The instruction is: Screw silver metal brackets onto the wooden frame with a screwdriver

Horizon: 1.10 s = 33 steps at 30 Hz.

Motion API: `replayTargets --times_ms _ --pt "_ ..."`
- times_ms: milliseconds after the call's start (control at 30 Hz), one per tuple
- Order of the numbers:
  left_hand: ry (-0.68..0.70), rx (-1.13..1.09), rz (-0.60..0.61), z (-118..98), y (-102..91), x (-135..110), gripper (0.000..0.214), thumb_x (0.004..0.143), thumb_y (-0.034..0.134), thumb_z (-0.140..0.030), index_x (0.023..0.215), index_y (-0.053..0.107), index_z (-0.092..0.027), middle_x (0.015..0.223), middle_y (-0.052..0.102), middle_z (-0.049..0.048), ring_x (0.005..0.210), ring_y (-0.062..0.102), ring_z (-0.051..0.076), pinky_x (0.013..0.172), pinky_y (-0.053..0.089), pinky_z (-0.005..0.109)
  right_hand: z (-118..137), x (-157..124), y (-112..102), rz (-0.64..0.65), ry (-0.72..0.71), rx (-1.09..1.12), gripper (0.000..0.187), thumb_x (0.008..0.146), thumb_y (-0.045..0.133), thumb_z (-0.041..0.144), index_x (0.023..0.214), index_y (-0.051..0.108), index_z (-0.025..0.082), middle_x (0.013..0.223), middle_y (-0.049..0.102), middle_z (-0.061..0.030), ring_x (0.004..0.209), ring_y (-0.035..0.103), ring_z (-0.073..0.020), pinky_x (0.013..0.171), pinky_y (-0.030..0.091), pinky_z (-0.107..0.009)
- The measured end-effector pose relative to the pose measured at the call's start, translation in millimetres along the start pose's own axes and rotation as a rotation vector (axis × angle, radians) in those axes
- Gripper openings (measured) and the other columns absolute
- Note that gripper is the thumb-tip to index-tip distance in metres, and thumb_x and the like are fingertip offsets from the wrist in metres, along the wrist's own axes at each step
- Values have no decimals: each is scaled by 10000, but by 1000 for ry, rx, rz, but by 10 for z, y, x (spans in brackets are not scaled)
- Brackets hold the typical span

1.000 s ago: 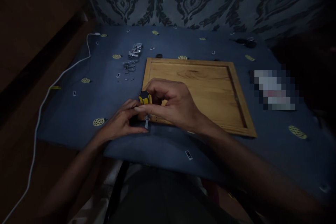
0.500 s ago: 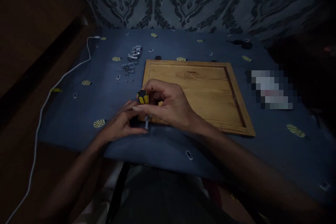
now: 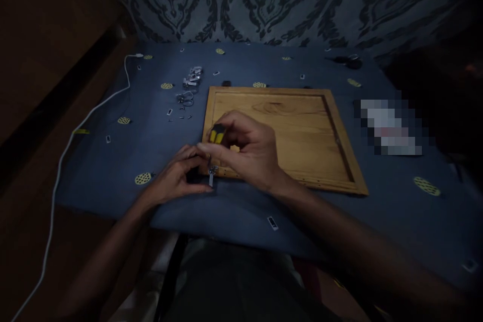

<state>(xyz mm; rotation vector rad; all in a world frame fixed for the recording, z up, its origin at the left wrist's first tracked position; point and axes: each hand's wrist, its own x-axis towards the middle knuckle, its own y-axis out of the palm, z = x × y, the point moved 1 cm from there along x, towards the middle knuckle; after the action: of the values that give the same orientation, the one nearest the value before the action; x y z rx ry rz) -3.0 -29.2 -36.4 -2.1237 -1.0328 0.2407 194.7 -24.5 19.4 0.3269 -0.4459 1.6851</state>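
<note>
From where I stand, the person's two forearms (image 3: 324,216) reach over the near edge of the blue pineapple-print tablecloth (image 3: 234,211) and slant inward to meet at the near left corner of a framed wooden panel (image 3: 287,126) lying on it. The left hand (image 3: 175,176) sits low, its thumb stretched straight toward the bottom end of a small metal latch (image 3: 211,178) at that corner, its fingers bent together above; whether they pinch the latch or only steady it, I can't tell. The right hand (image 3: 247,148) arches across from the other side, thumb and curled fingers pinching the handle of a yellow-and-black screwdriver (image 3: 218,134) over the latch (its tip is too dark to make out from here). Left of the panel, tiny screws (image 3: 181,118) lie in a loose row, with a cluster of spare latches (image 3: 192,80) beyond. A white cable (image 3: 57,181) trails along the left, dark-handled scissors (image 3: 349,61) lie at the far right, and a damask-patterned backdrop (image 3: 260,0) hangs behind everything.
</note>
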Motion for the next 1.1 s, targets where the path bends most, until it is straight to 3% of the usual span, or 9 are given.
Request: replayTargets --times_ms 133,233,300,400,567,700,833,967,1100 --pt "48 7 9 12 -8 9 409 873 820 -523 1123 737 -211 1136 686 66 1085 612 259 1010 496 410 -19 54 -91 -230 -24 -68 252 949 718 450 902 575 248 858 643 21 564 548 -88 474 477 -234" --pt "68 14 -3 12 -9 12 424 868 831 -505 1139 738 -192 1127 683 79 1070 612 255 978 501 395 -143 117 -253 -241 -94 -196 126 993 658 369 981 597 260 904 672 13 607 596 -112 550 526 -266" --pt "69 14 -7 10 -4 12 431 865 836 -499 1148 739 -189 1122 680 81 1068 614 254 968 506 393 -287 135 -368 -141 -178 -407 75 1001 634 313 1034 632 246 969 698 -19 704 648 -148 684 569 -318" --pt "52 8 -2 14 14 9 439 842 855 -511 1141 745 -209 1130 681 78 1083 616 255 978 514 401 -547 139 -493 208 -211 -850 238 1030 451 179 1075 684 197 1120 713 -129 1001 681 -258 871 553 -412" --pt "58 19 -21 37 53 2 499 817 867 -541 1166 745 -205 1126 684 89 1069 613 260 963 528 411 -783 216 -564 480 -208 -916 255 955 532 108 1061 744 203 1075 731 -108 896 689 -219 749 541 -319" --pt "58 31 -12 27 61 -1 515 817 864 -544 1171 738 -192 1144 687 95 1099 619 268 989 520 412 -774 386 -463 571 -191 -945 340 946 519 69 1176 732 201 1168 722 -116 925 702 -212 736 528 -306" --pt "61 22 -23 8 58 0 519 822 858 -545 1175 735 -186 1131 690 92 1075 617 260 979 513 399 -796 664 -214 595 -130 -979 238 1014 528 170 1123 740 174 1091 734 -118 910 700 -226 728 507 -320" --pt "59 3 -33 7 65 1 508 802 871 -555 1132 738 -192 1118 693 85 1065 612 259 959 511 390 -905 921 54 651 -80 -1008 179 1002 600 187 1108 742 166 1113 748 -124 966 705 -235 805 534 -343" --pt "43 6 -24 7 61 -1 486 807 875 -531 1121 731 -190 1140 691 80 1090 607 260 979 506 389 -999 1031 191 688 -25 -1046 160 1011 648 258 1108 716 151 1126 742 -83 1009 711 -215 893 586 -401"
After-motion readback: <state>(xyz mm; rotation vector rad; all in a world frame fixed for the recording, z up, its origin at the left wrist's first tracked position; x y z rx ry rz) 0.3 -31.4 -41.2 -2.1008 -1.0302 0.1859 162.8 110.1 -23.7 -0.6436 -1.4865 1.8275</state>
